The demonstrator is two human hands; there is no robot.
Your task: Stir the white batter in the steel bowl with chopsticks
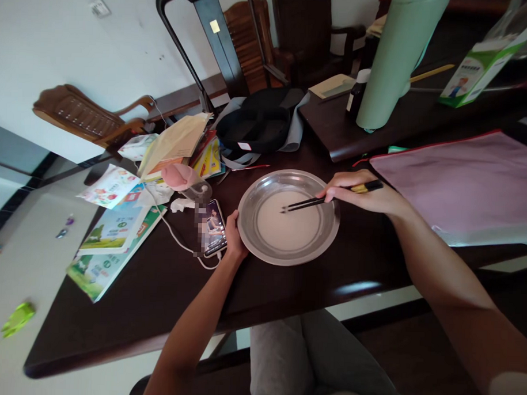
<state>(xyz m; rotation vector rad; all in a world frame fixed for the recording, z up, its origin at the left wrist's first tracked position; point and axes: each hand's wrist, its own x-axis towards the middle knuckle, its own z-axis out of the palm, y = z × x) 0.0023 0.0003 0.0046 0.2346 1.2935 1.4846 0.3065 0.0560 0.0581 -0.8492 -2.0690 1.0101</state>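
Observation:
A round metal basin [261,252] with a wide rim stands on the dark table, holding a milky, off-white liquid [288,227]. My left hand [235,237] grips the basin's left rim, fingers mostly hidden behind its side. In my right hand [354,190] is a pair of black chopsticks [304,204] with gold-coloured upper ends. Their tips are over or in the middle of the liquid; I cannot tell whether they dip below its surface. Just left of my left hand lies a phone [213,227] with a lit screen and a white cable plugged in.
Left of the phone are a pink-lidded cup [180,177], booklets [110,232] and stacked papers [174,142]. A black bag [255,122] lies behind the basin. Rightward are a green tall bottle [395,64], a carton [469,78] and a pink zip pouch [463,181]. The table's front edge [155,340] is near my lap.

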